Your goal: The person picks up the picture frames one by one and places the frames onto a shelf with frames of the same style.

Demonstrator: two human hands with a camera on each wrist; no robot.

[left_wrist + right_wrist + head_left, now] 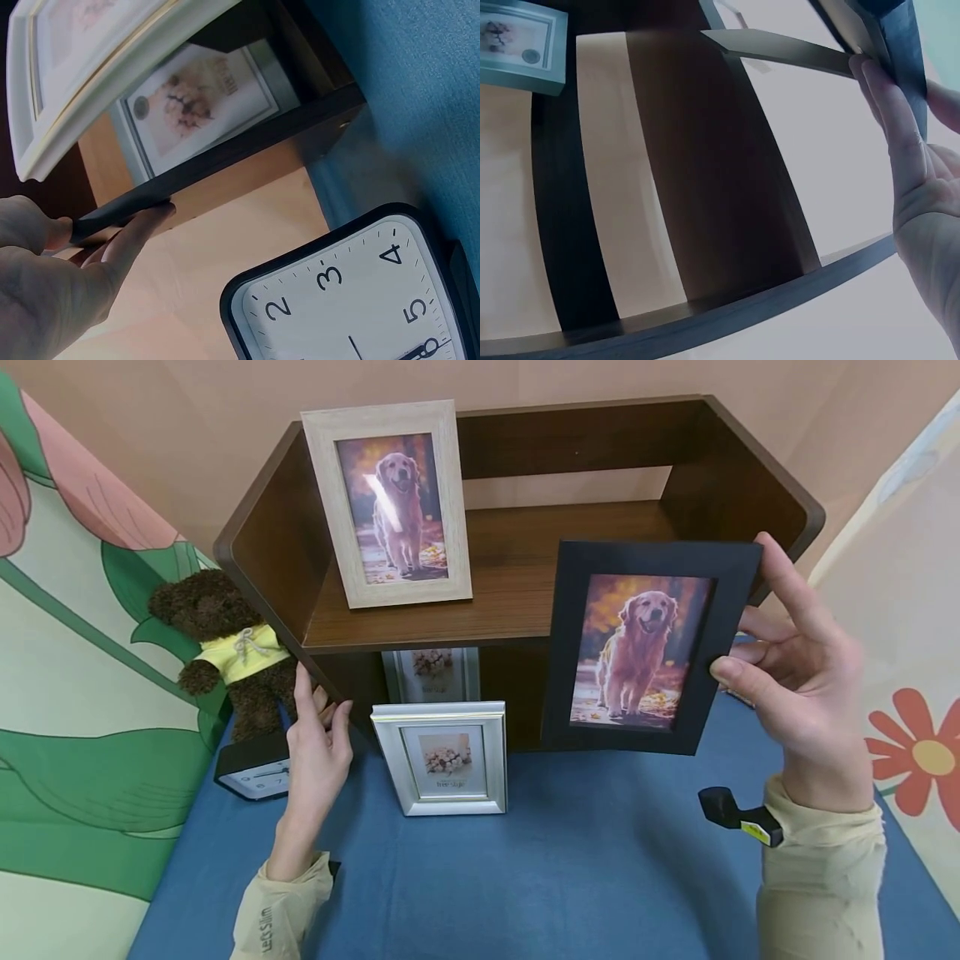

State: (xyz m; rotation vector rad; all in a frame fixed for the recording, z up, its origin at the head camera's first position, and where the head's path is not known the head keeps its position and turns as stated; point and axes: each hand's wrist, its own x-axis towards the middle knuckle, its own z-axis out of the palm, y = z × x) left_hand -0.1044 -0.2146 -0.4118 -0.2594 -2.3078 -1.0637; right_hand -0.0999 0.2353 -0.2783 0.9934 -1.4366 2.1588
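Note:
My right hand (742, 610) holds a black picture frame (645, 643) with a dog photo upright by its right edge, thumb on the front and fingers behind. The frame hangs in front of the right half of a brown wooden shelf (525, 593). In the right wrist view the black frame (896, 30) shows its back, with its stand folded out. My left hand (322, 702) pinches the front edge of the shelf's left side panel (247, 150) between thumb and fingers (142, 221).
A light wooden frame (390, 502) with the same dog photo stands on the shelf. A silver frame (442, 760) stands on the blue tabletop (600, 877), another (431, 672) under the shelf. A clock (251, 772) and a teddy bear (225, 643) sit at the left.

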